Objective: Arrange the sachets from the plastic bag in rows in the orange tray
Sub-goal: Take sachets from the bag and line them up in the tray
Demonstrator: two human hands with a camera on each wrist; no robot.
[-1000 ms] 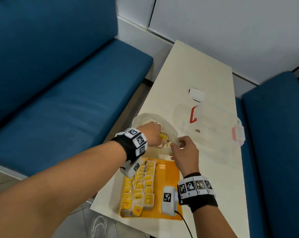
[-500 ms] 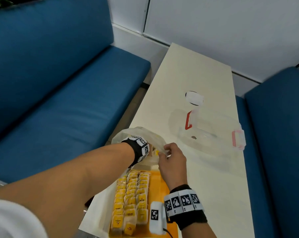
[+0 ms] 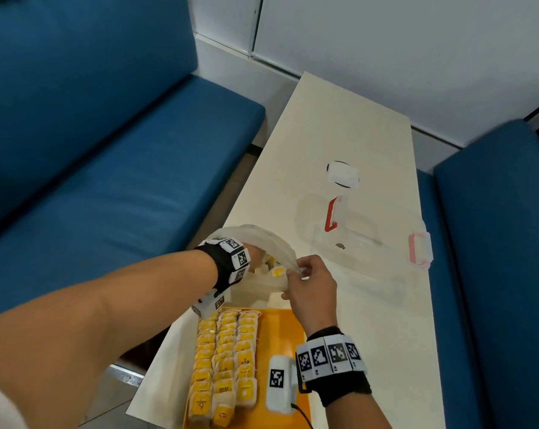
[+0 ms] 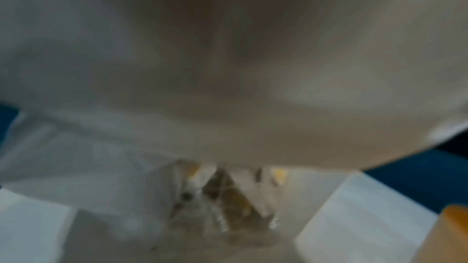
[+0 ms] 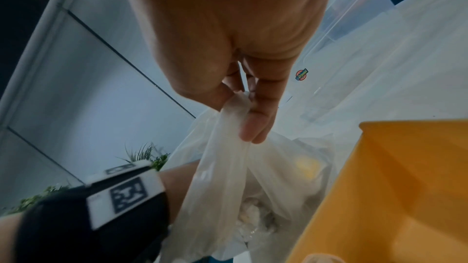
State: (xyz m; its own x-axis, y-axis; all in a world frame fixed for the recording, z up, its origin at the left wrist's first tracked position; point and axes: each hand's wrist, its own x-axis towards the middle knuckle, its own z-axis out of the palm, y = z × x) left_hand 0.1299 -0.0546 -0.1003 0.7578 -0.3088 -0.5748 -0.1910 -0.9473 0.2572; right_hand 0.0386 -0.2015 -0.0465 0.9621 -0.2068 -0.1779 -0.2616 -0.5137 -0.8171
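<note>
A translucent plastic bag (image 3: 262,239) lies on the table just beyond the orange tray (image 3: 283,326). My left hand (image 3: 256,253) reaches into the bag's mouth, and its fingers are hidden by the plastic. The left wrist view is blurred and shows several loose sachets (image 4: 228,197) under the palm. My right hand (image 3: 302,270) pinches the bag's rim (image 5: 235,111) between thumb and fingers and holds it up. Three rows of yellow sachets (image 3: 225,360) fill the tray's left half. One yellow sachet (image 3: 277,270) shows through the bag's opening.
A clear plastic box (image 3: 364,243) with a red clip (image 3: 331,216) and a pink clip (image 3: 418,252) stands on the cream table (image 3: 339,125) beyond the bag. Blue sofas (image 3: 107,181) flank the table on both sides. The tray's right half is bare orange.
My left hand has gone from the bag's mouth deeper inside it. My right hand has lifted the rim and keeps its pinch on it. The head camera has shifted.
</note>
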